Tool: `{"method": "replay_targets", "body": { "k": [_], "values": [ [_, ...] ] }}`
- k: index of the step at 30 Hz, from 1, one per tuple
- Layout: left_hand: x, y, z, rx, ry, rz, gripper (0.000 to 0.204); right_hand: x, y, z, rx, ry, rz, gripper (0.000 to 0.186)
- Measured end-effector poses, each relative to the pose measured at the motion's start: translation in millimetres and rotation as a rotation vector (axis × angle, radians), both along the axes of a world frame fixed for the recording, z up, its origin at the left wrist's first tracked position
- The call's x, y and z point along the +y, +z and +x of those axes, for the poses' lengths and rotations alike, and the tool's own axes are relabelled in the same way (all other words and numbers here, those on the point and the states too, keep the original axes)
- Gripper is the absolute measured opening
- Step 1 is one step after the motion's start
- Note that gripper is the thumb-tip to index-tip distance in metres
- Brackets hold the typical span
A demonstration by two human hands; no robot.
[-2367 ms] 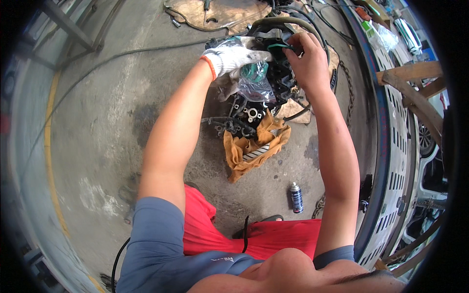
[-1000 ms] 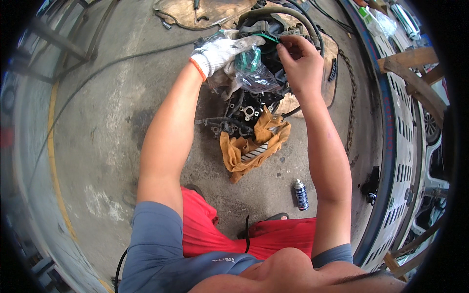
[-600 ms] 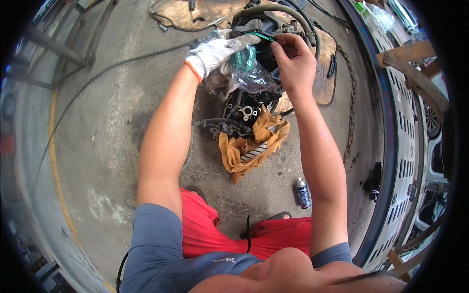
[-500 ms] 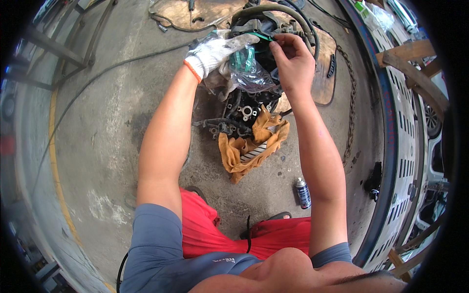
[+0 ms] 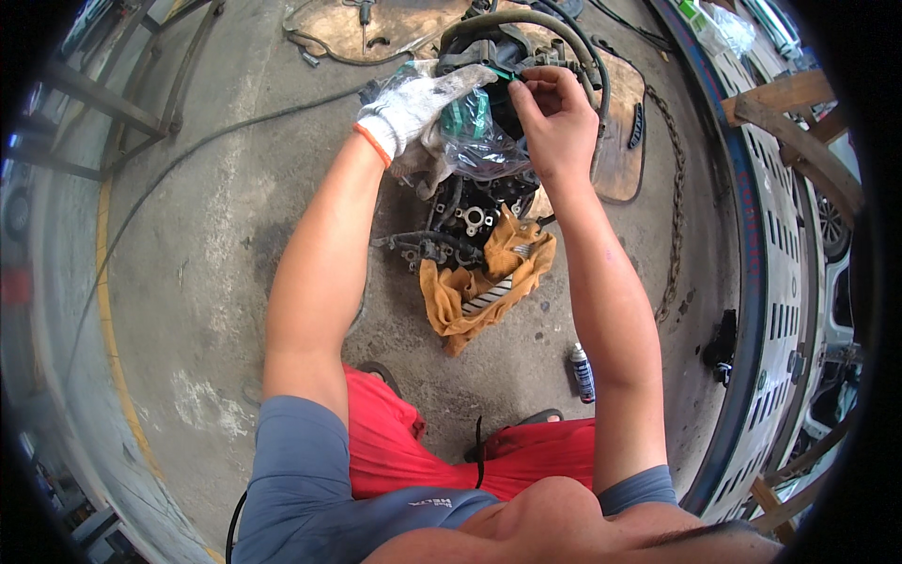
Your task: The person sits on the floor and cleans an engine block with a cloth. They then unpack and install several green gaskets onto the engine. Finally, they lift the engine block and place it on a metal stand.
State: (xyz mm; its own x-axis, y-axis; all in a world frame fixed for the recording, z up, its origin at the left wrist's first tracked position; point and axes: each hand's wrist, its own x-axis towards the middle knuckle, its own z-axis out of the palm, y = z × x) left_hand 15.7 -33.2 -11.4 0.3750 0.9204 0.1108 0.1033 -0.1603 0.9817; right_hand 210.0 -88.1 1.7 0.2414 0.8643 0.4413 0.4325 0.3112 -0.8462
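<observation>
My left hand (image 5: 413,108), in a white knit glove with an orange cuff, grips a dark engine part (image 5: 484,52) with its thumb along the near edge. My bare right hand (image 5: 559,117) pinches a thin green strip (image 5: 504,73) at that part, just right of the glove's thumb. A clear plastic bag (image 5: 484,150) with green items inside hangs below my fingers, beside a crumpled grey glove or rag (image 5: 423,174). Lower down lie a black engine assembly with metal fittings (image 5: 451,240) and an orange-brown cloth (image 5: 484,296) around a striped item.
An aerosol can (image 5: 583,374) stands by my right forearm. Hoses (image 5: 207,136), stained boards (image 5: 357,28) and a chain (image 5: 678,197) lie on the concrete floor. A metal frame (image 5: 113,103) is at left, a slotted steel rail (image 5: 780,320) and timber beams (image 5: 780,99) at right.
Both hands and the part with its bag have shifted leftward in the picture; my right fingers have moved a little along the green strip and are still pinched.
</observation>
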Motion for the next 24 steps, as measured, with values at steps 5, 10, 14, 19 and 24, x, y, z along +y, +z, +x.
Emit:
{"method": "replay_targets", "body": {
  "k": [5, 10, 14, 19, 24],
  "values": [
    [-3, 4, 2, 0.041, 0.019, -0.012, 0.052, 4, -3, -2, -0.034, -0.016, 0.019, 0.019],
    [1, -2, 0, 0.014, -0.033, 0.025, 0.051, 5, -7, -4, 0.049, -0.018, 0.035, 0.019],
    [-3, 10, -6, 0.223, -0.075, -0.123, 0.036, 7, -14, -1, 0.082, -0.014, 0.038, 0.02],
    [-10, 11, -13, -0.098, -0.152, -0.244, 0.028, 3, -16, 5, 0.101, 0.071, 0.041, 0.027],
    [-11, 3, -8, -0.211, -0.092, -0.397, 0.023, 1, -15, 0, 0.051, 0.027, 0.016, 0.03]
  ]
}}
